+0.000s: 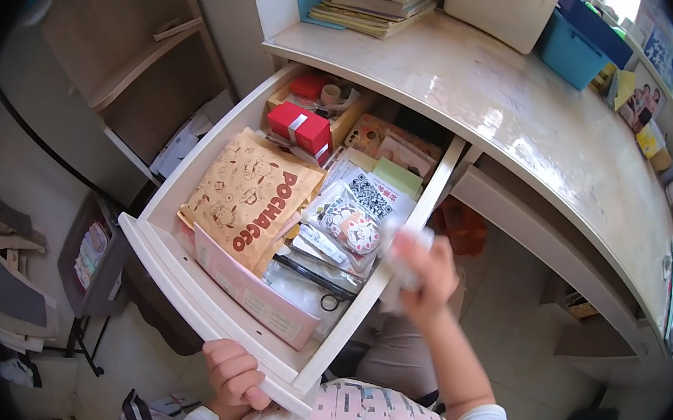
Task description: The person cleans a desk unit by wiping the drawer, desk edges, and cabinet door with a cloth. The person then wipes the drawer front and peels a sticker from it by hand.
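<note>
White curved drawer [197, 310], left hand [235, 378] gripping it

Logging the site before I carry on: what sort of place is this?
Probably a home study or bedroom corner: a desk with an open, cluttered drawer, a stack of books or papers, and a photo.

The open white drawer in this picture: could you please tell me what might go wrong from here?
1. The right hand holds a blurred white item near the drawer's side wall; if released there, it might fall outside.
2. The left hand has its fingers curled over the white front panel, so closing it could perhaps pinch them.
3. The red box with a pale ribbon sits high and might catch the desk edge.
</note>
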### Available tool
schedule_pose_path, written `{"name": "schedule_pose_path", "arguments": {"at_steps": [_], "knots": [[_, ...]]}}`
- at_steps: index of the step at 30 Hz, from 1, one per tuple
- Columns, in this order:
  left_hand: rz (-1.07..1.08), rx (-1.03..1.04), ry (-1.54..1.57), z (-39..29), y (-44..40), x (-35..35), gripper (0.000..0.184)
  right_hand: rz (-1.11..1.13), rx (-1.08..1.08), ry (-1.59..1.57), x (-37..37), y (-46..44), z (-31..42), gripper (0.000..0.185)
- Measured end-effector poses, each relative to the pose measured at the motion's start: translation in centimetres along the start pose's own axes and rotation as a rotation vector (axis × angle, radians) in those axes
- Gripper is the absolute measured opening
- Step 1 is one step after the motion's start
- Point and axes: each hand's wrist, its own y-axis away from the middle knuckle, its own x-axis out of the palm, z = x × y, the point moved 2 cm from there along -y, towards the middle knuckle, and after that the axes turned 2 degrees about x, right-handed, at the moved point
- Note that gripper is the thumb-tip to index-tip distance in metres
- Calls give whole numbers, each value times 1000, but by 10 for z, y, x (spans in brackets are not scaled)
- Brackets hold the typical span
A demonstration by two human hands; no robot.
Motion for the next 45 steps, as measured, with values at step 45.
{"name": "schedule_pose_path", "arguments": {"at_steps": [45], "knots": [[61,-68,-227,-6,-6,5,31,-366,784,-92,27,23,-32,50]]}}
